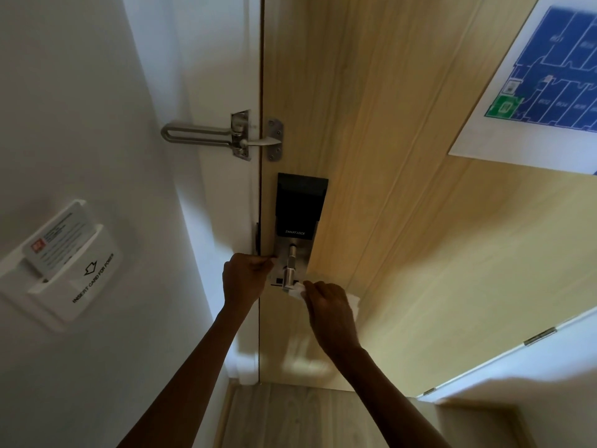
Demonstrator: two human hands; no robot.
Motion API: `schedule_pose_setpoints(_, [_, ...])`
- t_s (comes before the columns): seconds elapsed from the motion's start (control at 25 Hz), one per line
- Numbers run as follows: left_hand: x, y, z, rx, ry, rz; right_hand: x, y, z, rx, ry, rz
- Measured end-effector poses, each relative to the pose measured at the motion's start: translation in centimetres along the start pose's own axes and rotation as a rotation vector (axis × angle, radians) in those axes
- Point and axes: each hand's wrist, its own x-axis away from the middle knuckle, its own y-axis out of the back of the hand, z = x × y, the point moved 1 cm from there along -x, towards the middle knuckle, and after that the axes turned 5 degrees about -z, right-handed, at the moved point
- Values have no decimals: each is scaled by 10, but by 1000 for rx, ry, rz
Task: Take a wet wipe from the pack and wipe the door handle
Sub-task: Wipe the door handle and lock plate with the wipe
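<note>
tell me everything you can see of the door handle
The door handle is a silvery lever on a brushed metal plate under a black panel marked SMART LOCK, near the wooden door's left edge. The right hand holds a white wet wipe against its lower end; the left hand touches the plate's left edge.

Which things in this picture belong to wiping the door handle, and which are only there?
For the job: handle; wipe, held by the right hand at the handle's end; left hand beside the handle.
Only there: smart lock, latch, card holder, floor plan.
</note>
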Motion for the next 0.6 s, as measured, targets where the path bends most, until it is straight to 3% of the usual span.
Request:
schedule_pose_setpoints(0.24, [-3,-2,5,-5,0,6,5,-2,7,27,-39,-48])
schedule_pose_setpoints(0.44, [-1,-6,4,-20,-19,-27,2,-20,11,120,-5,25])
schedule_pose_setpoints(0.6, [-3,-4,5,-36,-18,-10,-17,-14,-3,49,170,109])
